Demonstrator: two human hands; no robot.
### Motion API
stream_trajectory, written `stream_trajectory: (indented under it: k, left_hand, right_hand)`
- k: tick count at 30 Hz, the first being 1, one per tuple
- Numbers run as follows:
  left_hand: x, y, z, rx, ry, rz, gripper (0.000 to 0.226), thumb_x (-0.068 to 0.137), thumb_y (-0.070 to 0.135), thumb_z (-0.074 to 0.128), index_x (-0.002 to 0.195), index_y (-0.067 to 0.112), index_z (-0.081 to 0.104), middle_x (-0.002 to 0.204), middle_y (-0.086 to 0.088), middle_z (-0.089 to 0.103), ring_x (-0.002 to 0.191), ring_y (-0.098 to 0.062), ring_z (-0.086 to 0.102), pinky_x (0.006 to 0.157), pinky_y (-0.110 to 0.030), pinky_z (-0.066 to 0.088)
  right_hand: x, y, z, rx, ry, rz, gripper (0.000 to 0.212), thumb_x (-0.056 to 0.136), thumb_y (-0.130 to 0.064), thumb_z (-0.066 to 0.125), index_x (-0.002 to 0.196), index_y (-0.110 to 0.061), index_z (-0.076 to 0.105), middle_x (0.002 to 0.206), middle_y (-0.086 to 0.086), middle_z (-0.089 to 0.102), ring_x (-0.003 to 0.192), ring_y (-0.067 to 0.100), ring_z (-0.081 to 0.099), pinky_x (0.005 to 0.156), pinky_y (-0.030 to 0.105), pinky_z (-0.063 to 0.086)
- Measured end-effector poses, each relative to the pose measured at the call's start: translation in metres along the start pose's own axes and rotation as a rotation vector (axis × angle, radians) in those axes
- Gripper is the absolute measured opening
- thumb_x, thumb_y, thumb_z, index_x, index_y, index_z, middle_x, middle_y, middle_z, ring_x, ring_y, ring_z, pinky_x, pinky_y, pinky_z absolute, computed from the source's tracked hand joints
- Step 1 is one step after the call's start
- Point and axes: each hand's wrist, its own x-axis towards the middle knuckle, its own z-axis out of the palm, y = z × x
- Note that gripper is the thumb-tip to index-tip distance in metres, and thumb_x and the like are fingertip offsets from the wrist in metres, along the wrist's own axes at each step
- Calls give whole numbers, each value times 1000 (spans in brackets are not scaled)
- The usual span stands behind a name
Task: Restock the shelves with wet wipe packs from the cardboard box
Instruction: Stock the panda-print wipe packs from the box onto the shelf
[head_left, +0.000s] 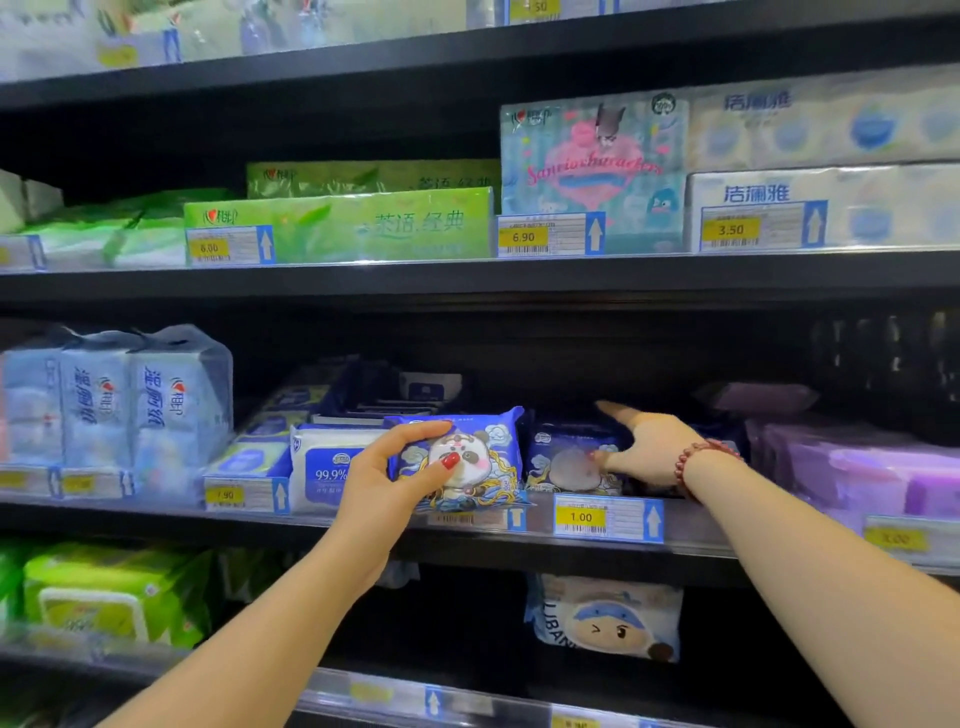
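Observation:
My left hand (387, 475) grips a blue wet wipe pack with a panda picture (480, 457), holding it upright at the front of the middle shelf (467, 540). Just to its right, my right hand (647, 441) reaches into the shelf with fingers straight, the palm against a stack of the same blue panda packs (566, 460). A red bead bracelet sits on the right wrist. The cardboard box is out of view.
White and blue wipe packs (324, 465) stand left of the held pack, purple packs (852, 467) to the right. Tissue bundles (104, 405) fill the shelf's left end. Green and white tissue packs (337, 223) line the shelf above; a cartoon pack (605, 618) lies below.

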Motion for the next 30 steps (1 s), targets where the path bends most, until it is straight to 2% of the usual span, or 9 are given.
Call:
stream_trajectory:
  k: [2,4,6,9,17,22,25,28,30]
  left_hand:
    - [-1,5,4,-28,-15,7,28,80,13,72,96,36,69,110,12,61,94,-8,66,60,-22,57]
    - [-1,10,14,-60,-40,27,27,80,13,73,98,33,70,110,8,64,93,-9,69,65,-28,59]
    - [0,15,28,-86,-65,48,27,80,13,73,101,30,71,112,3,66,97,-11,69,71,-34,60]
    - [0,23,51,-109,-109,102,27,82,8,72,102,27,71,110,2,68,96,-12,69,68,-26,58]
    - [4,35,76,15,-331,192,45,85,11,70,117,40,59,116,11,59,99,-8,66,69,-19,56]
    - [13,14,56,544,-219,229,41,84,32,71,118,46,55,107,14,59,104,-5,57,90,-24,47]
    - [13,-6,45,748,-183,178,21,79,51,68,96,41,63,88,14,66,92,-6,60,87,-30,48]
    - [11,-24,43,854,-81,158,31,76,62,64,70,32,64,68,14,64,81,-7,60,80,-34,49]
    - [10,-34,44,924,-15,196,37,77,66,60,62,32,58,66,14,60,82,-10,58,77,-30,42]
  right_hand:
    - [-10,-2,-9,18,159,-52,77,82,-53,63,147,-32,28,145,8,44,127,25,48,104,36,42]
    - [-24,-14,-16,279,234,-139,71,79,-52,67,141,-29,40,130,7,55,115,20,56,98,35,47]
    - [-42,-32,-22,638,65,-187,71,74,-51,70,136,-27,44,117,3,64,105,15,63,92,37,52]
    - [-57,-46,-26,881,-136,-159,57,78,-30,73,127,-19,46,108,7,70,97,21,69,85,39,56]
    - [-64,-22,-46,1062,2,-28,37,76,-5,75,110,1,62,98,17,73,86,27,71,74,36,59]
    - [-62,22,-64,1007,295,87,31,77,5,71,106,5,61,83,10,67,48,3,63,41,14,46]
    - [-58,54,-63,900,350,149,33,72,4,76,102,3,62,94,15,69,68,14,69,60,21,56]
    - [-59,71,-57,743,294,266,40,68,-2,82,102,1,61,107,19,68,95,28,66,91,41,53]
    - [-58,77,-51,620,245,303,78,58,-16,90,123,4,53,124,18,61,110,30,60,100,44,47]
